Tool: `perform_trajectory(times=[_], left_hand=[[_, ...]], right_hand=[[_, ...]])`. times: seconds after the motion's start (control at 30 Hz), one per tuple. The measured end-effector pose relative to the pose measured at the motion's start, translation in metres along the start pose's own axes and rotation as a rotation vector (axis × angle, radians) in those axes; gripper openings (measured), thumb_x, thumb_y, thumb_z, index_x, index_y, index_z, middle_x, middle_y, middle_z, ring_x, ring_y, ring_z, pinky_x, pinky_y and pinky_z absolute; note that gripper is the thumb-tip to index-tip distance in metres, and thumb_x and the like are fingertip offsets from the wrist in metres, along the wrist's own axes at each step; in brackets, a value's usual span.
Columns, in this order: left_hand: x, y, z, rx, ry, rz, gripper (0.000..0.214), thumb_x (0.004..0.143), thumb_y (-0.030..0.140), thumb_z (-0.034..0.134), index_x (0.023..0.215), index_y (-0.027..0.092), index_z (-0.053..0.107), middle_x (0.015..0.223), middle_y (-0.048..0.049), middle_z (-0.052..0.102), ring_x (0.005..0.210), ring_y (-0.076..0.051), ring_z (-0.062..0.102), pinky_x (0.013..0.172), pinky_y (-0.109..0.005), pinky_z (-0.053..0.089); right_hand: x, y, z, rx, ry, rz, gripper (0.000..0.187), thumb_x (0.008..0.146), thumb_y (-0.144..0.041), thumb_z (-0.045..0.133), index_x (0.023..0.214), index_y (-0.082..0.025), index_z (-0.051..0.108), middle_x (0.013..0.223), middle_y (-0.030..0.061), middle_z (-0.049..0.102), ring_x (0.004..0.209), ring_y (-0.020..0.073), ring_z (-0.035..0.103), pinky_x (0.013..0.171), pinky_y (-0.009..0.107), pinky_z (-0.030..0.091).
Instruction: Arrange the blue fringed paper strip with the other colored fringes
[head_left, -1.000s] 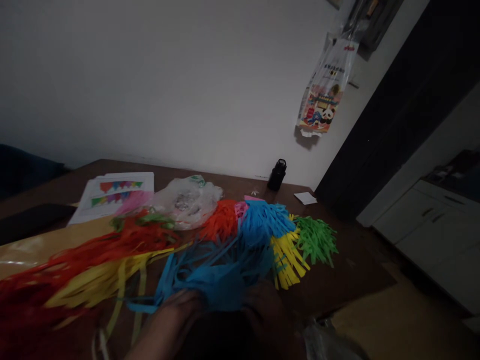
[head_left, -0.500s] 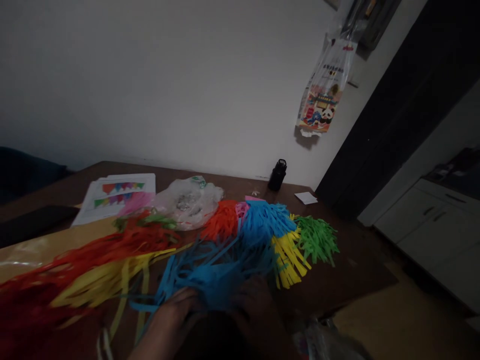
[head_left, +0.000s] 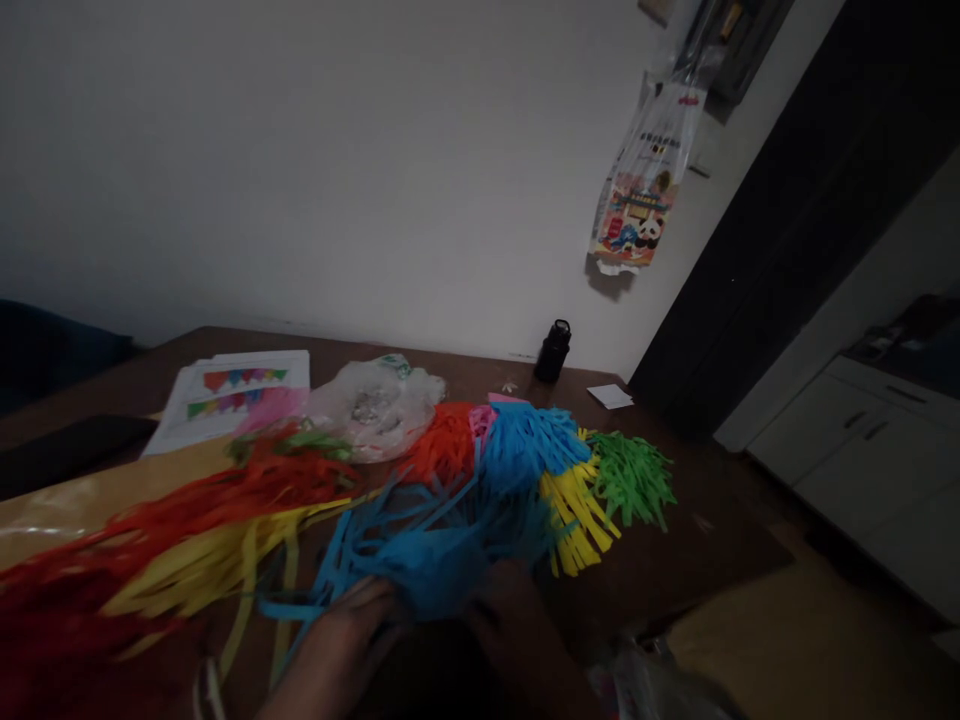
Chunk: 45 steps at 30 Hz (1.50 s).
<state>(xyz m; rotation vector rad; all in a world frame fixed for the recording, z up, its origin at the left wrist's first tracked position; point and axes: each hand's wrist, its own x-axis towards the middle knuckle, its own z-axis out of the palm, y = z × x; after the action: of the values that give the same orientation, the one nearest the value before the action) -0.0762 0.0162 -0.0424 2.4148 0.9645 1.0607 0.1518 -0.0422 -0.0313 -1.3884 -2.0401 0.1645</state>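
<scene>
Blue fringed tissue paper (head_left: 431, 565) lies spread at the near edge of the table, its strips fanning away from me. My left hand (head_left: 360, 620) is closed on its near left edge. My right hand (head_left: 499, 605), dark in shadow, is closed at its near right edge; its fingertips are hard to make out. Just beyond are finished-looking tassel bunches: an orange-red one (head_left: 442, 440), a blue one (head_left: 529, 445), a yellow one (head_left: 577, 510) and a green one (head_left: 634, 475). Left of my hands lie loose yellow strips (head_left: 187, 575) and red strips (head_left: 217, 510).
A crumpled clear plastic bag (head_left: 379, 405) and printed sheets (head_left: 232, 395) lie farther back on the brown table (head_left: 697, 560). A black bottle (head_left: 553, 352) stands by the wall, near a white card (head_left: 611, 397). A printed bag (head_left: 641, 200) hangs on the wall.
My right hand has shifted slightly at the blue paper's edge. The left hand stays almost where it was, and the view has moved a little.
</scene>
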Motion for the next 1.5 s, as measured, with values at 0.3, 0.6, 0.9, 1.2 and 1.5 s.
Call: perform_trajectory(times=[0.3,0.6,0.9,1.2,1.5], left_hand=[[0.001,0.006,-0.009,0.026,-0.090,0.007,0.012,0.078,0.017,0.067,0.079,0.028,0.072,0.078,0.0030,0.075,0.074,-0.017,0.073,0.068,-0.022,0.056],[0.003,0.019,-0.016,0.027,-0.167,-0.039,0.014,0.086,0.027,0.061,0.082,0.030,0.074,0.082,0.0007,0.076,0.079,-0.019,0.073,0.071,-0.024,0.057],[0.005,0.023,-0.018,-0.076,-0.221,-0.159,0.022,0.088,0.029,0.055,0.078,0.026,0.075,0.085,-0.0018,0.076,0.083,-0.020,0.072,0.075,-0.026,0.055],[0.005,0.024,-0.019,-0.110,-0.246,-0.223,0.023,0.087,0.032,0.055,0.076,0.026,0.074,0.085,-0.0029,0.075,0.084,-0.022,0.071,0.076,-0.028,0.054],[0.003,0.021,-0.016,-0.089,-0.264,-0.228,0.025,0.089,0.033,0.053,0.078,0.026,0.075,0.087,-0.0029,0.075,0.086,-0.022,0.070,0.078,-0.028,0.053]], right_hand=[[0.004,-0.003,-0.008,0.034,-0.094,0.045,0.016,0.079,-0.009,0.075,0.075,-0.020,0.065,0.082,-0.0034,0.066,0.087,0.0161,0.059,0.081,0.029,0.040],[0.001,-0.011,-0.019,0.130,-0.104,0.068,0.020,0.069,-0.020,0.087,0.081,-0.022,0.071,0.090,-0.0016,0.067,0.094,0.0180,0.060,0.082,0.029,0.042],[0.002,-0.005,-0.014,0.083,-0.144,0.055,0.010,0.078,-0.016,0.080,0.077,-0.021,0.070,0.090,-0.0019,0.066,0.095,0.0153,0.058,0.085,0.028,0.039],[0.002,-0.003,-0.014,0.115,-0.165,0.056,0.009,0.078,-0.014,0.079,0.078,-0.019,0.071,0.089,-0.0016,0.065,0.094,0.0147,0.056,0.083,0.027,0.035],[0.003,-0.006,-0.019,0.128,-0.166,0.088,0.011,0.077,-0.023,0.082,0.082,-0.023,0.072,0.090,-0.0032,0.066,0.095,0.0148,0.057,0.082,0.026,0.036]])
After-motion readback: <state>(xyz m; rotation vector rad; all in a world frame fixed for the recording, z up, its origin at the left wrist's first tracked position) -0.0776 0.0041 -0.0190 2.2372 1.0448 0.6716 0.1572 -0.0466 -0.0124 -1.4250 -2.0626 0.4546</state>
